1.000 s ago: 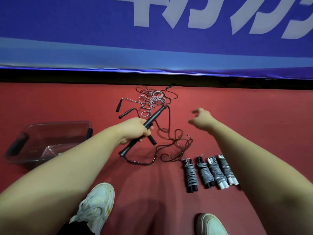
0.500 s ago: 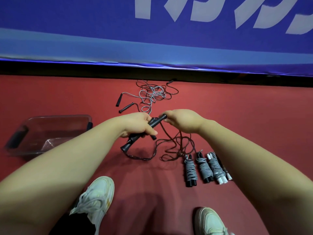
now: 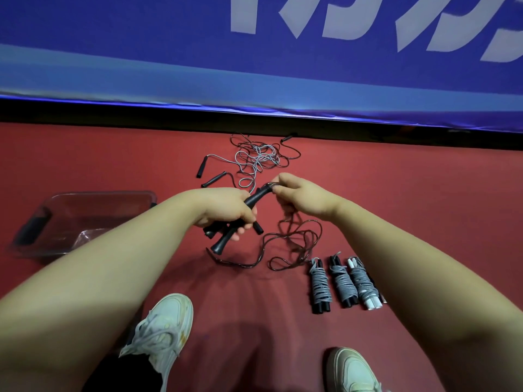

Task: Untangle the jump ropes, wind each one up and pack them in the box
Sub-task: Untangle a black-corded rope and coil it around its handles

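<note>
The left hand (image 3: 226,212) is closed around a pair of black handles (image 3: 256,197), held slanting above the red floor (image 3: 410,199). The right hand (image 3: 304,199) pinches the dark rope (image 3: 294,241) right at the upper tip of the handles, fingers curled on it. From there the rope drops and lies in loose loops on the floor beneath both hands. Farther away, near the foot of the blue banner (image 3: 141,52), sits a tangled pile (image 3: 257,159) of grey and dark ropes with black handles sticking out to its left. Three wound bundles (image 3: 342,284) lie side by side on the floor at the right (a fourth may be hidden behind the right forearm). The clear box (image 3: 99,194) stands on the floor to the left, well apart from the bundles. Two pale shoes (image 3: 164,329) show at the bottom edge.
</note>
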The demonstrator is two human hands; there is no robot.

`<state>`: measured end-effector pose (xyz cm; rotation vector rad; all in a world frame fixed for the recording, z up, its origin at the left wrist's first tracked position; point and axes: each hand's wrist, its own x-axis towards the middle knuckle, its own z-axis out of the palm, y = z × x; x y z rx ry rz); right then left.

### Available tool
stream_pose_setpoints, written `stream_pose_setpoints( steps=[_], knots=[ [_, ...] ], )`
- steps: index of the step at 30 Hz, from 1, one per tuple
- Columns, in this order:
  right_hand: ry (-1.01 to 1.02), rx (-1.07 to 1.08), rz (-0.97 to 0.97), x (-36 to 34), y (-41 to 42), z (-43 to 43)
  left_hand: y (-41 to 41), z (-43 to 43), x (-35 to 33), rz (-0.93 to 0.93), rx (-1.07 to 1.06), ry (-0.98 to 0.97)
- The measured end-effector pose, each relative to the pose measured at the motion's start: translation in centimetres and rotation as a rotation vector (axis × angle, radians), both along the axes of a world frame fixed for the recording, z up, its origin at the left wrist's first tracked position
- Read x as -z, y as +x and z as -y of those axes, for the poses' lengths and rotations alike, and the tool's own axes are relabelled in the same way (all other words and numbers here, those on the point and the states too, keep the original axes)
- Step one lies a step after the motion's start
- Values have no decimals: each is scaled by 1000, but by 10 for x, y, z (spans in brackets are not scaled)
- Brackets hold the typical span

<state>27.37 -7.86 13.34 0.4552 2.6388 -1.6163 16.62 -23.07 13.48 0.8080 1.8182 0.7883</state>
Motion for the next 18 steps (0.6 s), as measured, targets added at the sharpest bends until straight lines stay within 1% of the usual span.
stream_pose_setpoints(
  steps=[1, 2, 4, 7, 10, 14, 18],
  knots=[
    [83, -8, -1, -4, 0, -3, -2, 3, 4, 35, 12, 1],
    [208, -36, 10, -6, -1, -6, -5, 6, 8, 62, 26, 10],
    [405, -103, 38, -10, -2, -12, -8, 11, 14, 64, 27, 16],
    [553, -106, 59, -13, -3, -15, -10, 12, 14, 53, -56, 63],
    [522, -62, 15, -14, -5, -17, -14, 10, 10, 38, -128, 136],
    [498, 0, 2, -17, -2, -22, -24, 13, 5, 85, -225, 205],
    [428, 67, -28, -11, -2, -20, -23, 7, 4, 212, -330, 310]
  ],
)
